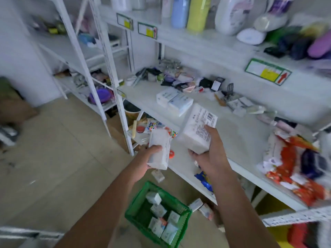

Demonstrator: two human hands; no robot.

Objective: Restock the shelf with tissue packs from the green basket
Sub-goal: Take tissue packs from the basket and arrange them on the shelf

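My left hand (145,160) grips a white tissue pack (160,149) in front of the shelf's left end. My right hand (209,154) grips a larger white tissue pack (197,129) with a printed barcode label, held over the front edge of the white middle shelf (238,140). Two white tissue packs (174,101) lie side by side on that shelf, just beyond the pack in my right hand. The green basket (136,210) stands on the floor below my arms and holds several small tissue packs (162,221).
Small clutter lies along the back of the middle shelf. Red and white packets (293,172) pile at its right end. Bottles (197,13) stand on the upper shelf. A lower shelf holds toys (151,126). Loose packs (197,204) lie on the floor by the basket.
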